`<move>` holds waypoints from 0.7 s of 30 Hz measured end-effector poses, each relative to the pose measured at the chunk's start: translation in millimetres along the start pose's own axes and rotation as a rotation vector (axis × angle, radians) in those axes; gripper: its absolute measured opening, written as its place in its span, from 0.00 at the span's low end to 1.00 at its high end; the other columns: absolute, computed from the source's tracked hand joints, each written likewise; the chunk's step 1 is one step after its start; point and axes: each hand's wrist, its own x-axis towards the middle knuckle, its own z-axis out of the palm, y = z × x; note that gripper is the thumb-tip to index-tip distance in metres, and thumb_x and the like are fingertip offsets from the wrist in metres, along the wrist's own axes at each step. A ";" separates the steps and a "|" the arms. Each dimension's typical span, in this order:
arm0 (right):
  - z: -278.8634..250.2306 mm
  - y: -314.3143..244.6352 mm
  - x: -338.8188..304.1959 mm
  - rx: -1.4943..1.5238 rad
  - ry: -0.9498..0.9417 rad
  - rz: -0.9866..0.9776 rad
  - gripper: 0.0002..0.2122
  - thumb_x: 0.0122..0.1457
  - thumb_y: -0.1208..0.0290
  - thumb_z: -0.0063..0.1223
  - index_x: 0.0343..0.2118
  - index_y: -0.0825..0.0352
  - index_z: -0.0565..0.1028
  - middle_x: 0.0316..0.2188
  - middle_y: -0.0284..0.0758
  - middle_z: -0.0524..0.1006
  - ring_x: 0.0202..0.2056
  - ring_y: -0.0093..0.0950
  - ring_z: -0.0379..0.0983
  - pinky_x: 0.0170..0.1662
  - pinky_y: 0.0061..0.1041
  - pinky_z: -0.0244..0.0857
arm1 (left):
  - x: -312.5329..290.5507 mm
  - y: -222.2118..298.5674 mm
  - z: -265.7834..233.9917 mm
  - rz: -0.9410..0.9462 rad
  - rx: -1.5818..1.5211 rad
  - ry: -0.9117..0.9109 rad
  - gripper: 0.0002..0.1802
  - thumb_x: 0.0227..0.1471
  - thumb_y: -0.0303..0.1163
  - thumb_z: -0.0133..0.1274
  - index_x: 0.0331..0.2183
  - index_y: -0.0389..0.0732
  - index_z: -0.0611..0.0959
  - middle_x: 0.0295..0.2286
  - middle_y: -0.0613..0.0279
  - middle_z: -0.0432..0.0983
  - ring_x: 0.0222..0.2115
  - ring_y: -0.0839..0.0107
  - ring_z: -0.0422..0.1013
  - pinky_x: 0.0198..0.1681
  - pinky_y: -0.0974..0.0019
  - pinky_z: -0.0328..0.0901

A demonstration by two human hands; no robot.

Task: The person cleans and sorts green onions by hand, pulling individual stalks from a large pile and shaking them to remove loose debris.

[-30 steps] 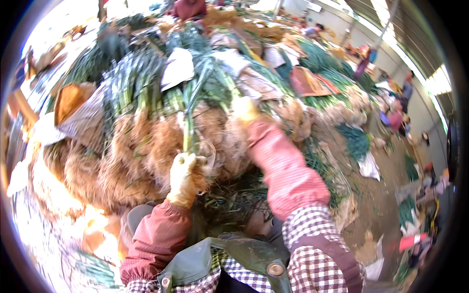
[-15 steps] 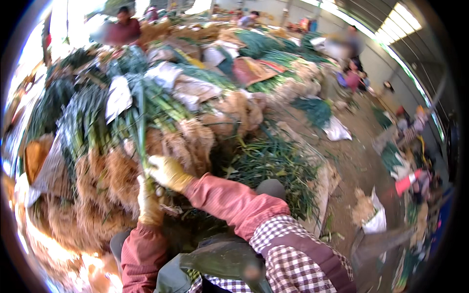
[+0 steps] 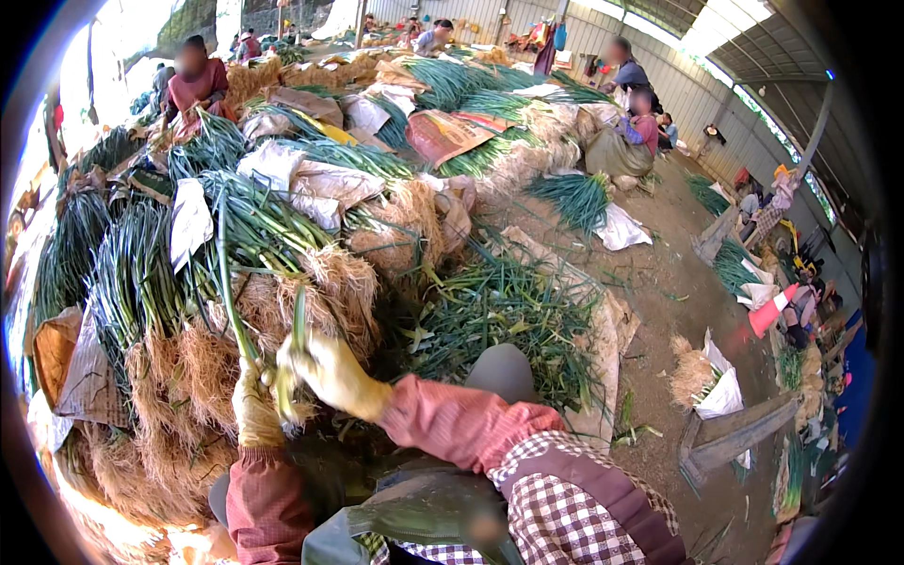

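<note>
My left hand, in a pale yellow glove, is closed around the lower end of a long green onion, whose green top slants up and to the left. Just to its right, my right hand, gloved alike, pinches a strip of green leaf that pokes up above the fingers. Some pale, blurred stalk shows between the two hands. Directly beyond them lie stacked bundles of green onions with shaggy tan roots facing me.
A heap of loose green leaves lies right of my hands, beside a sheet of sacking. White sacks cover parts of the pile. Several people work around it. On the right floor are a root bundle, a wooden bar and an orange cone.
Both hands have shifted a little left and down in view, the left one more. My right hand has come away from the onion's base with a leaf strip in it. The view has tilted up.
</note>
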 end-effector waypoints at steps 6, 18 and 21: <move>6.6 83.3 79.1 0.444 -0.142 0.515 0.10 0.59 0.67 0.49 0.36 0.70 0.74 0.25 0.33 0.76 0.24 0.20 0.71 0.25 0.16 0.64 | -27.3 -20.2 17.4 -0.097 0.038 -0.110 0.21 0.53 0.53 0.47 0.26 0.44 0.72 0.17 0.67 0.67 0.19 0.72 0.67 0.22 0.70 0.65; 2.1 141.2 42.2 -0.233 -0.287 0.747 0.09 0.56 0.67 0.47 0.30 0.65 0.77 0.25 0.36 0.77 0.26 0.29 0.73 0.28 0.26 0.67 | -13.9 -45.5 -15.9 -0.058 0.258 -0.004 0.13 0.53 0.40 0.54 0.22 0.44 0.75 0.14 0.74 0.66 0.11 0.83 0.58 0.13 0.79 0.51; -11.8 134.9 30.0 -1.116 -0.598 0.551 0.11 0.51 0.64 0.52 0.29 0.65 0.80 0.31 0.39 0.79 0.32 0.36 0.76 0.35 0.31 0.70 | -1.3 -53.7 -20.9 -0.026 0.437 0.042 0.13 0.53 0.38 0.55 0.22 0.44 0.74 0.13 0.74 0.65 0.10 0.82 0.58 0.12 0.78 0.51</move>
